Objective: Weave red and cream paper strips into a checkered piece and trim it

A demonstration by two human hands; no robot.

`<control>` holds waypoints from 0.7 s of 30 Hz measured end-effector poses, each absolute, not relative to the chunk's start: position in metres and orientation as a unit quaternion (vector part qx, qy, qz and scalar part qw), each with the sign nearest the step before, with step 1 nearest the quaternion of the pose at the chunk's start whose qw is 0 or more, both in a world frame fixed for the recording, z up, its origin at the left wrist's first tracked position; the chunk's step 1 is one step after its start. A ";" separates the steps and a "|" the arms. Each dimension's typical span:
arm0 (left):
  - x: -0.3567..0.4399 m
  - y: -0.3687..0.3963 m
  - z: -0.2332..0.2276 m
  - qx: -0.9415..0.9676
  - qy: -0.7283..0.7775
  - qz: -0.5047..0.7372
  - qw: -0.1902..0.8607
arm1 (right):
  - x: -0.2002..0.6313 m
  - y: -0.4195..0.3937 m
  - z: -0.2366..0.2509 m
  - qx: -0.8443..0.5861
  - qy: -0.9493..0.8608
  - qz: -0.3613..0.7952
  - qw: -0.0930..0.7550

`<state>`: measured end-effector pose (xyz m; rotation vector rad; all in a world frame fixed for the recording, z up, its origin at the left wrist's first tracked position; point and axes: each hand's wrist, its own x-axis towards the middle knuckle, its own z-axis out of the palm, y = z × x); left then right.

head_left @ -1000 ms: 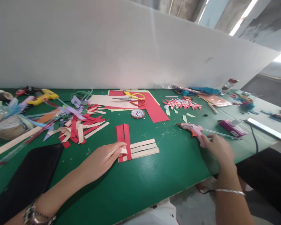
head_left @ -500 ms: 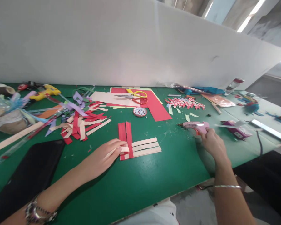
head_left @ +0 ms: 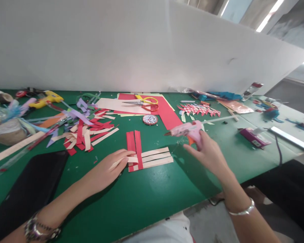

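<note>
My left hand (head_left: 111, 169) pinches a cream paper strip (head_left: 133, 160) at the left end of a small weave. Two red paper strips (head_left: 138, 145) stand upright in that weave, crossed by several cream strips (head_left: 157, 158) that reach out to the right. In my right hand (head_left: 209, 152) is a pink glue gun (head_left: 188, 131), held above the table with a clear glue stick (head_left: 219, 119) poking from its back. Its nozzle points left, up and to the right of the weave. The fingers wrap the handle near the orange trigger.
Scissors (head_left: 143, 103) lie on red and cream paper sheets (head_left: 169, 114) behind a round tin (head_left: 150, 119). Loose paper strips (head_left: 83, 133) and a yellow glue gun (head_left: 47, 98) are at left, with a black phone-like slab (head_left: 32, 189). A purple box (head_left: 254, 137) sits at right.
My right hand has lifted the pink glue gun off the table and carried it left, toward the weave. My left hand stays at the weave with the cream strip.
</note>
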<state>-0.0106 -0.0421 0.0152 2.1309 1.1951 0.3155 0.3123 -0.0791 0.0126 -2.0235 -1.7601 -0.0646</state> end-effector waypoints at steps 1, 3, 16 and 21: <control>-0.010 -0.043 0.016 0.815 0.456 0.122 0.335 | 0.302 -0.079 0.010 -0.709 -0.673 -0.028 0.210; -0.010 -0.043 0.016 0.812 0.458 0.123 0.339 | 0.284 -0.078 0.005 -0.666 -0.722 -0.046 0.180; -0.009 -0.039 0.013 0.778 0.493 0.135 0.364 | 0.250 -0.074 0.001 -0.598 -0.795 -0.036 0.098; -0.010 -0.039 0.011 0.780 0.496 0.139 0.356 | 0.250 -0.075 0.005 -0.597 -0.797 -0.031 0.084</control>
